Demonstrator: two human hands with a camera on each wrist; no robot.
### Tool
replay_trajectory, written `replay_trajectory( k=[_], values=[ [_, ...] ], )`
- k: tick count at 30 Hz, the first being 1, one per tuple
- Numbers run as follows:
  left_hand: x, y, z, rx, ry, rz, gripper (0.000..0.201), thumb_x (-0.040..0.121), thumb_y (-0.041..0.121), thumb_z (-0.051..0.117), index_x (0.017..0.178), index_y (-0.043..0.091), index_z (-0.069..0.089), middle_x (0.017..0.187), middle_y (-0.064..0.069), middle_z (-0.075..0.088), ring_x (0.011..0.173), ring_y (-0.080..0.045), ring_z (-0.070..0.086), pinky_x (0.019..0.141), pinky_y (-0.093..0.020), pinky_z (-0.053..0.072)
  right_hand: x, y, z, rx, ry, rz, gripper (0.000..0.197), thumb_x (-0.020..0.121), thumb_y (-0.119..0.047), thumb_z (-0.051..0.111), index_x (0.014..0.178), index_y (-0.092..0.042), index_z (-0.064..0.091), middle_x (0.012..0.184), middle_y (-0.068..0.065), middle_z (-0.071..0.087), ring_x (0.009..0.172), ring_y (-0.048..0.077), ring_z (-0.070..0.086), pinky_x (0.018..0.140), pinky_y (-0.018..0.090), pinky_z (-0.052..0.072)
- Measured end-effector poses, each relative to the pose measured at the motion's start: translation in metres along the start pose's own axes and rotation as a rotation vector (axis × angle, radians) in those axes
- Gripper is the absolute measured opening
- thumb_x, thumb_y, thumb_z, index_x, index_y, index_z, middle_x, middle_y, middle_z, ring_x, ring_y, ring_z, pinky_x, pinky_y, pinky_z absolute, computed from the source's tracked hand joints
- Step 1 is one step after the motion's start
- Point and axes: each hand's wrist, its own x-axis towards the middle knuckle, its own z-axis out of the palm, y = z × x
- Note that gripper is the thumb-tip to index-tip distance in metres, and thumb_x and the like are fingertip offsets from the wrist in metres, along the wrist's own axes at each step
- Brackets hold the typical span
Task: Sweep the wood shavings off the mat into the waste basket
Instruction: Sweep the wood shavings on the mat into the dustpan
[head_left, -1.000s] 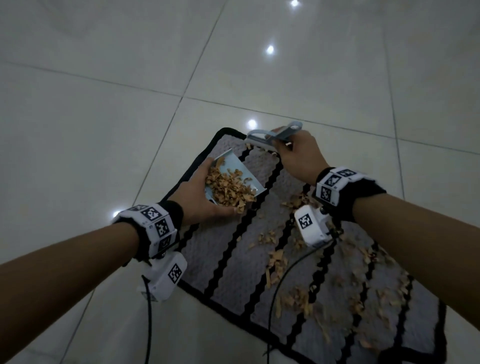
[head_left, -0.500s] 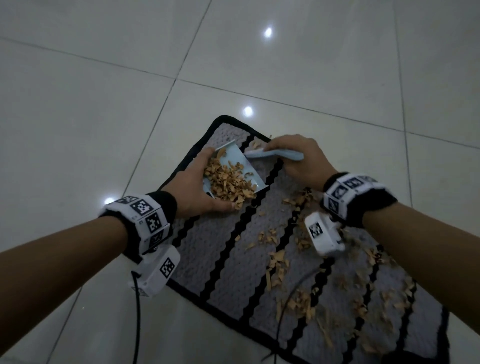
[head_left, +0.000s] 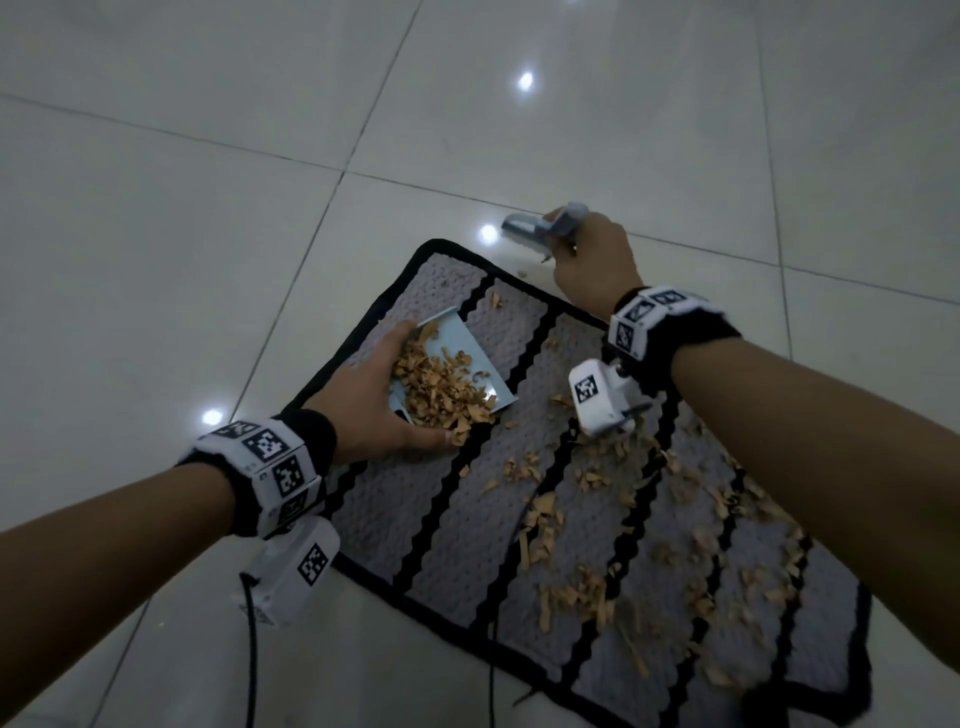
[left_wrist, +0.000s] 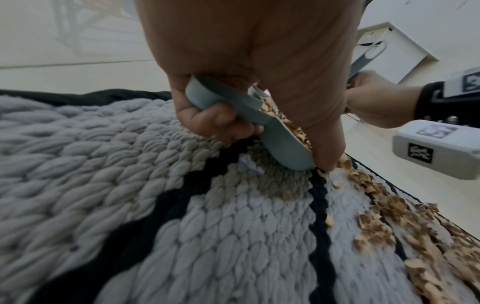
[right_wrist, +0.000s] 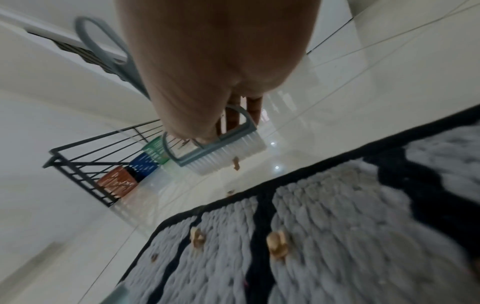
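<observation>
Head view: your left hand (head_left: 374, 395) grips the pale blue dustpan (head_left: 467, 364), which rests on the grey-and-black mat (head_left: 415, 519) near its far left corner and holds a heap of wood shavings (head_left: 441, 387). Left wrist view: the fingers (left_wrist: 221, 121) are curled under the dustpan's loop handle (left_wrist: 223, 96) and the thumb lies along its rim. Your right hand (head_left: 592, 260) is clamped on a small brush (head_left: 540, 228), lifted above the tiled floor (head_left: 208, 208) just beyond the mat's far edge. Right wrist view: white bristles (right_wrist: 233, 154) point down, and one shaving hangs below them.

Most loose shavings (head_left: 576, 592) lie on the near and right part of the mat, and a few sit on the floor by the far edge. The waste basket cannot be picked out with certainty; coloured containers under a black wire rack (right_wrist: 85, 162) are too blurred to identify.

For the stroke ahead, keep the dustpan's front lip pressed flat into the pile and hold it level, as it already looks full at the near edge. Bring the brush down behind the scattered shavings and draw them toward the lip in short, low strokes, since the thick weave will likely trap flakes.

No brand or readable writing shows; only black-and-white square markers on the wristbands (head_left: 270, 447).
</observation>
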Motion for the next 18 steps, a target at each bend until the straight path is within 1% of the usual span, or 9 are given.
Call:
replay_trajectory(
  k=[1,2,4,6,7,9,12,15,18],
  values=[
    [0.001,0.001,0.001,0.002,0.003,-0.005,0.125,0.057,0.056,0.085,0.152,0.036,0.005,0.148,0.007,0.038,0.128,-0.015,0.046,0.105,-0.025,0.036,0.007,0.003,0.002,-0.023,-0.017,0.074,0.017,0.093,-0.009,0.050,0.101,-0.003,0.064,0.087,0.015,0.063,0.075,0.030,0.056,0.063,0.031,0.039],
    [0.003,0.001,0.001,0.002,0.003,-0.007,0.125,0.057,0.057,0.085,0.151,0.036,0.005,0.148,0.007,0.038,0.129,-0.015,0.045,0.106,-0.026,0.037,0.011,0.005,0.003,-0.025,-0.023,0.134,0.014,0.091,-0.008,0.051,0.095,-0.004,0.063,0.083,0.014,0.061,0.073,0.029,0.054,0.063,0.030,0.037],
    [0.007,0.001,0.003,0.010,-0.003,-0.019,0.127,0.055,0.061,0.084,0.150,0.038,0.004,0.147,0.007,0.039,0.128,-0.017,0.047,0.108,-0.033,0.040,0.012,0.010,0.006,0.013,-0.026,0.188,0.014,0.088,-0.008,0.052,0.093,-0.006,0.065,0.084,0.014,0.064,0.074,0.028,0.056,0.064,0.028,0.039],
    [0.009,0.002,0.005,0.021,-0.009,-0.040,0.127,0.055,0.062,0.083,0.149,0.040,0.002,0.146,0.007,0.041,0.126,-0.019,0.049,0.106,-0.037,0.043,0.007,0.011,0.007,0.031,-0.075,0.162,0.019,0.088,-0.010,0.053,0.097,-0.007,0.068,0.092,0.015,0.068,0.080,0.028,0.060,0.068,0.030,0.047],
    [0.010,0.003,0.006,0.022,-0.009,-0.048,0.126,0.056,0.061,0.084,0.150,0.039,0.002,0.145,0.006,0.042,0.126,-0.020,0.050,0.106,-0.037,0.043,0.003,0.010,0.007,0.030,-0.111,0.133,0.019,0.088,-0.011,0.053,0.098,-0.007,0.069,0.095,0.015,0.070,0.083,0.029,0.062,0.072,0.033,0.051],
    [0.011,0.003,0.008,0.015,-0.006,-0.061,0.125,0.058,0.056,0.085,0.151,0.037,0.003,0.145,0.006,0.043,0.125,-0.019,0.050,0.105,-0.034,0.042,-0.008,0.008,0.004,0.042,-0.153,0.072,0.019,0.088,-0.011,0.054,0.097,-0.007,0.070,0.098,0.015,0.071,0.088,0.029,0.063,0.078,0.037,0.053],
    [0.011,0.001,0.011,0.006,0.001,-0.065,0.125,0.059,0.056,0.085,0.152,0.035,0.004,0.146,0.007,0.042,0.126,-0.017,0.049,0.105,-0.030,0.039,-0.018,0.010,-0.004,0.125,-0.087,0.065,0.016,0.086,-0.008,0.056,0.093,-0.007,0.070,0.095,0.013,0.071,0.088,0.026,0.063,0.079,0.035,0.052],
    [0.011,0.001,0.012,-0.005,-0.001,-0.062,0.126,0.058,0.057,0.084,0.152,0.035,0.004,0.147,0.007,0.042,0.127,-0.018,0.049,0.106,-0.033,0.041,-0.018,0.014,-0.014,0.169,0.019,0.094,0.014,0.087,-0.010,0.055,0.090,-0.006,0.069,0.091,0.014,0.070,0.083,0.026,0.063,0.072,0.035,0.050],
    [0.013,0.001,0.013,-0.002,0.006,-0.067,0.125,0.057,0.058,0.084,0.151,0.036,0.005,0.147,0.007,0.042,0.126,-0.019,0.050,0.106,-0.035,0.042,-0.011,0.015,-0.016,0.164,0.057,0.102,0.015,0.089,-0.012,0.054,0.093,-0.005,0.067,0.088,0.013,0.068,0.079,0.025,0.060,0.067,0.030,0.043]
  ],
)
